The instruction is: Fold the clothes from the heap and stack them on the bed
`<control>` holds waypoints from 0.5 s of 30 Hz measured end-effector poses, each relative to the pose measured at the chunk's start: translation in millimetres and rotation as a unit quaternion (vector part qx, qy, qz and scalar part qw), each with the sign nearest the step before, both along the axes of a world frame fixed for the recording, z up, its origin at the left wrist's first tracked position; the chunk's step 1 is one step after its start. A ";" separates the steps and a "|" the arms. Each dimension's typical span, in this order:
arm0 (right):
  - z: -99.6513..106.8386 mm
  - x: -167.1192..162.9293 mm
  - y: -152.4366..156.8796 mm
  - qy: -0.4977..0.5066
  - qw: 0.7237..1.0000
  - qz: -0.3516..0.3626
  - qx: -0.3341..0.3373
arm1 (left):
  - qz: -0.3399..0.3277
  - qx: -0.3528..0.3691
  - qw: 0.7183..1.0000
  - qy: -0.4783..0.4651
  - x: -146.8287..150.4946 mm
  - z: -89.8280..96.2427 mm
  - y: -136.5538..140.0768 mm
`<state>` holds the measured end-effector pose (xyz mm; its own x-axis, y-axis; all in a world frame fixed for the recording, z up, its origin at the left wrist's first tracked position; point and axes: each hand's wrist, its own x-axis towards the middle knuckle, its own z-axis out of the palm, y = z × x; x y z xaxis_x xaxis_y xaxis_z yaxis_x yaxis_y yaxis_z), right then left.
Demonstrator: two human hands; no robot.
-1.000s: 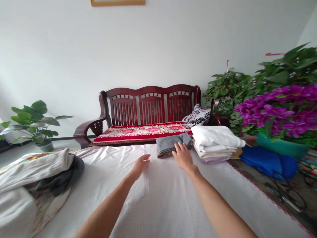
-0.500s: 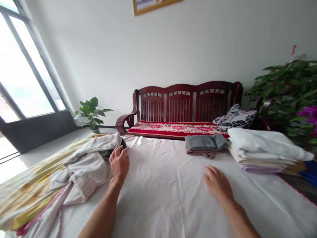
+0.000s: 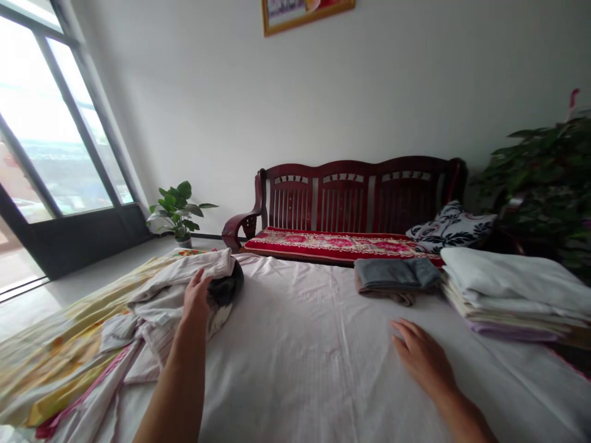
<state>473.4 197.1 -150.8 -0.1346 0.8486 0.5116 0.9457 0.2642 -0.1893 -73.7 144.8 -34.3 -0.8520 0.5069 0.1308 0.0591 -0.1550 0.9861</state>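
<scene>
My left hand (image 3: 196, 298) lies over a heap of loose clothes, fingers pointing away from me and partly seen edge-on; nothing shows gripped in it. A light striped garment (image 3: 159, 283) is under and beside that hand. A dark garment (image 3: 226, 286) bulges out just to its right. My right hand (image 3: 422, 354) hovers low over, or rests on, the white sheet (image 3: 295, 363), with fingers stretched and holding nothing. Beyond it sit folded grey trousers or a similar grey garment (image 3: 392, 272) on a brown folded cloth (image 3: 364, 289).
A stack of folded white and pale cloths (image 3: 512, 283) stands at the right. Yellow patterned bedding (image 3: 69, 351) spreads along the left. Behind the sheet is a dark red wooden bench (image 3: 341, 197) with a patterned cushion (image 3: 452, 227). Potted plants (image 3: 178, 212) flank it.
My left hand has moved left, off the dark garment's edge and onto the light clothes, so more of the dark garment shows. My right hand stays over the sheet. The view has shifted slightly.
</scene>
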 end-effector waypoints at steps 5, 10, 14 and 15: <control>-0.6 0.2 0.7 0.001 1.000 0.000 0.003 | 0.023 0.018 0.999 -0.020 -1.0 5.9 2.9; -2.4 2.1 2.1 -0.002 1.000 0.014 0.015 | -0.014 0.129 0.991 0.024 37.9 24.2 6.7; -5.6 3.5 4.0 -0.007 1.000 0.016 0.020 | -0.207 0.179 0.961 0.040 110.4 34.8 4.8; -5.7 3.4 3.9 -0.009 1.000 0.016 0.020 | -0.277 0.170 0.945 0.035 130.9 34.1 2.9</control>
